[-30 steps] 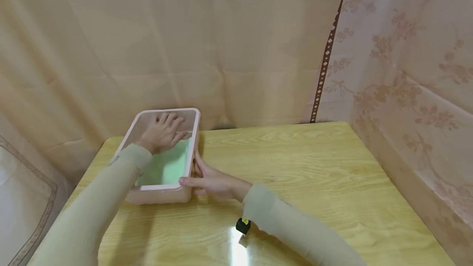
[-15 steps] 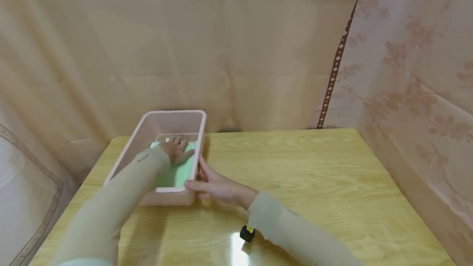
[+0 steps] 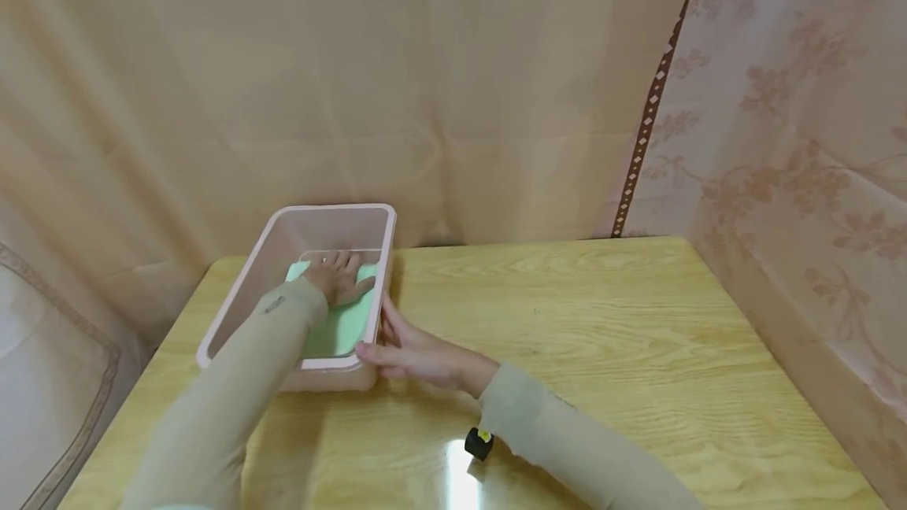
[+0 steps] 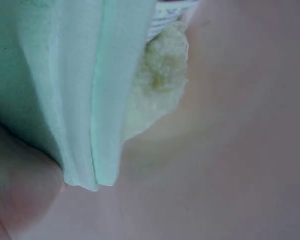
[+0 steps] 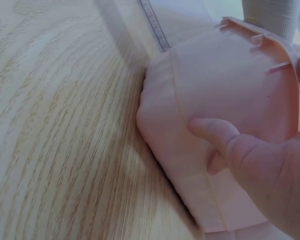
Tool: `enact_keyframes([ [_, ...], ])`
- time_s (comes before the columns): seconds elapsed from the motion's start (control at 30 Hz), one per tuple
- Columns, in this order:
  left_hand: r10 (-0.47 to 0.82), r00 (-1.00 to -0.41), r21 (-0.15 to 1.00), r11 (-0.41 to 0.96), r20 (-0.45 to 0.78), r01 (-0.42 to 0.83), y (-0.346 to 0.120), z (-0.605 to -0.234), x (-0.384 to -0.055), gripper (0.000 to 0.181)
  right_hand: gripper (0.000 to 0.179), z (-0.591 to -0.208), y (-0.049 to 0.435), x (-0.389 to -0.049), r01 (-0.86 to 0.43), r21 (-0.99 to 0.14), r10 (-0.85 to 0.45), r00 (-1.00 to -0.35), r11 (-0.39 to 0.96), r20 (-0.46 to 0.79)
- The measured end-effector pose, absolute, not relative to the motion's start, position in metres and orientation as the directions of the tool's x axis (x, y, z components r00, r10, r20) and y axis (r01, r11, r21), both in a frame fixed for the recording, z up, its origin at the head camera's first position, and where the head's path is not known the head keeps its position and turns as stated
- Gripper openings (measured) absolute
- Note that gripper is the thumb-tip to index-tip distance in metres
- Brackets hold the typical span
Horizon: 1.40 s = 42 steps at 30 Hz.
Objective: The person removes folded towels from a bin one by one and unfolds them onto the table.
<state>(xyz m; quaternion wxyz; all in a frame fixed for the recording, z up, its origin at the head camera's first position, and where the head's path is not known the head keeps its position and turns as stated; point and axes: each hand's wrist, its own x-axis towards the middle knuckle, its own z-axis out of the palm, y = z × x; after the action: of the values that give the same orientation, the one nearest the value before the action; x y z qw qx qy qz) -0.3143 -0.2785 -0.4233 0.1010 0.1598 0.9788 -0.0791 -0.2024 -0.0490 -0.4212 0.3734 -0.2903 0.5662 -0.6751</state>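
A pink plastic bin [image 3: 389,258] stands at the left back of the table with a green folded cloth [image 3: 340,334] inside. My left hand [image 3: 336,279] lies on the cloth, palm down and fingers spread. The left wrist view shows the cloth's stacked layers close up, beside a clear plastic packet [image 4: 162,75] with yellowish-green contents and a printed label. My right hand [image 3: 425,356] holds the bin's near right corner, thumb on the rim and fingers against the outer wall. In the right wrist view, straight fingertips [image 5: 207,127] press that wall.
The wood-grain table [image 3: 602,321] extends to the right of the bin. Beige curtains [image 3: 496,101] hang behind it, and flowered cloth [image 3: 794,101] covers the right side. A small black device [image 3: 479,443] with a yellow mark sits under my right sleeve.
My left hand has gone down from above the cloth and further into the bin, onto the cloth. The right hand keeps its hold on the corner; the view has shifted slightly.
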Motion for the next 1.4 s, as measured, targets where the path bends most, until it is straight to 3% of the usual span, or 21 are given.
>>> enact_keyframes([
  [0.2, 0.278, -0.922, -0.131, 0.938, -0.269, 0.321, -0.275, -0.417, -0.318, 0.065, 0.088, -0.42, -0.049, -0.202, 0.171, -0.982, -0.827, -0.562, -0.078, -0.032],
  [0.47, 0.217, -0.909, -0.112, 0.956, -0.356, 0.272, -0.272, -0.412, -0.322, 0.077, 0.087, -0.416, -0.057, -0.209, 0.333, -0.92, -0.729, -0.68, -0.207, -0.082],
  [0.83, 0.328, -0.933, -0.145, 0.926, -0.145, 0.348, -0.29, -0.415, -0.34, 0.068, 0.082, -0.414, -0.055, -0.214, 0.349, -0.907, -0.749, -0.66, -0.234, -0.06],
  [1.13, 0.313, -0.947, -0.048, 0.947, -0.076, 0.317, -0.296, -0.36, -0.328, 0.083, 0.094, -0.413, -0.061, -0.214, 0.383, -0.895, -0.745, -0.661, -0.229, -0.092],
  [1.4, 0.248, -0.967, 0.022, 0.969, -0.059, 0.247, -0.294, -0.324, -0.327, 0.087, 0.094, -0.41, -0.061, -0.218, 0.398, -0.885, -0.74, -0.665, -0.24, -0.099],
])
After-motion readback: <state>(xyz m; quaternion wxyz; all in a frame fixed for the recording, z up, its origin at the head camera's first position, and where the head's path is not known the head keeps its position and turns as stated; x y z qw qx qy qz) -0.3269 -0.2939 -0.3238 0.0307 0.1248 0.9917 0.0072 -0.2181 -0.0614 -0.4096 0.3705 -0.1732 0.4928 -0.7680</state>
